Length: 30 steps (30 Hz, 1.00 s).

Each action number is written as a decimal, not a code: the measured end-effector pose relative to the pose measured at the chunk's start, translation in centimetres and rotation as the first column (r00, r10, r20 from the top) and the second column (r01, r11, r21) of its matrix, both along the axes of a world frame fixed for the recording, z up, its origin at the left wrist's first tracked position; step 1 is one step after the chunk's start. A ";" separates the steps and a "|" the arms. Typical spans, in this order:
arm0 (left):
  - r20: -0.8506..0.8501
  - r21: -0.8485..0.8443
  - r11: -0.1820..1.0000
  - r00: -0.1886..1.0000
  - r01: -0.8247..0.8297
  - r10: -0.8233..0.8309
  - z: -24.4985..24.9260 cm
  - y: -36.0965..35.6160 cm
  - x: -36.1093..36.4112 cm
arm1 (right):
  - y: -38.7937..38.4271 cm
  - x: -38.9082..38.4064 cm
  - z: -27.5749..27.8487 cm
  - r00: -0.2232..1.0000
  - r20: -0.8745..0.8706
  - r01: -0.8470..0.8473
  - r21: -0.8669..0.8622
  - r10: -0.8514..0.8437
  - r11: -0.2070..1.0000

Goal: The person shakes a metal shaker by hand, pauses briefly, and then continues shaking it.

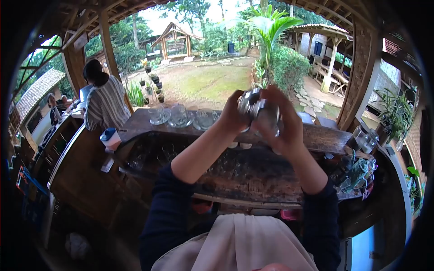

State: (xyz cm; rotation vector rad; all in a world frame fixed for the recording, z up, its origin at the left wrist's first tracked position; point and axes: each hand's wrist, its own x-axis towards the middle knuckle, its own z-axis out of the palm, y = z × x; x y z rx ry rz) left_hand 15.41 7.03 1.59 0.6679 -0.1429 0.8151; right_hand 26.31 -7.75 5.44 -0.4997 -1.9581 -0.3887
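Both arms reach out over a dark wooden counter (244, 183), hands raised close together. Between them is a shiny silver metal object (252, 103) with a rounded, reflective surface; I cannot tell its exact kind. My left hand (234, 112) is closed around its left side. Curled over its right side is my right hand (285, 119), slightly blurred, with a clear, glass-like part (272, 128) showing under the fingers. To the left of my hands, glass cups (180, 118) on glass saucers stand in a row on the raised counter ledge (140, 122).
A container with a dark blue lid (108, 137) stands at left. Clear glasses (172, 151) fill the recess below the ledge. Jars (364, 140) and a greenish cloth (360, 171) are at right. A person in a striped shirt (106, 101) stands at left.
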 end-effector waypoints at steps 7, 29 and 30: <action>0.254 0.624 0.781 0.955 -0.038 -0.156 2.7 -7.6 -0.8 | -0.3 1.0 -2.7 0.824 0.561 -0.482 0.763 -0.073 0.431; -0.368 0.062 0.998 0.929 -0.016 0.038 2.2 -2.7 7.4 | -1.0 6.9 3.1 0.955 -0.288 -0.024 -0.298 -0.066 0.954; -0.421 0.221 0.975 0.900 -0.016 0.111 1.6 -2.2 7.8 | -2.3 6.9 3.5 0.954 -0.287 0.022 -0.225 -0.087 0.974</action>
